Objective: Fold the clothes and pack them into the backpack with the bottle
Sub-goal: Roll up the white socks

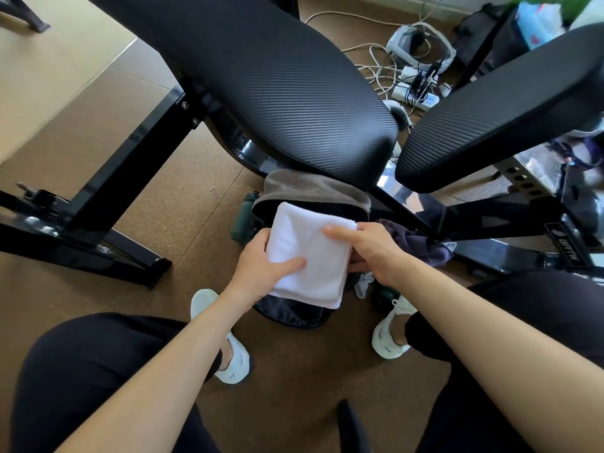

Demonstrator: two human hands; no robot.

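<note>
A folded white towel [310, 253] is held over the open mouth of a dark backpack [294, 313] that stands on the floor between my feet. My left hand [261, 259] grips the towel's left edge, thumb on top. My right hand [369, 250] holds its right edge, index finger lying across the top. The backpack's grey-brown flap [304, 184] is thrown back under the bench. A dark green bottle [243, 214] sits at the backpack's left side. Dark purple clothes [421, 243] lie in a crumpled heap to the right. A small white garment [364, 284] lies below my right hand.
A black padded weight bench [277, 93] with steel legs [108, 197] looms over the backpack. A second black pad [500, 116] is at the right. Power strips and tangled white cables [415, 83] lie on the brown cork floor behind. My white shoes [228, 351] flank the backpack.
</note>
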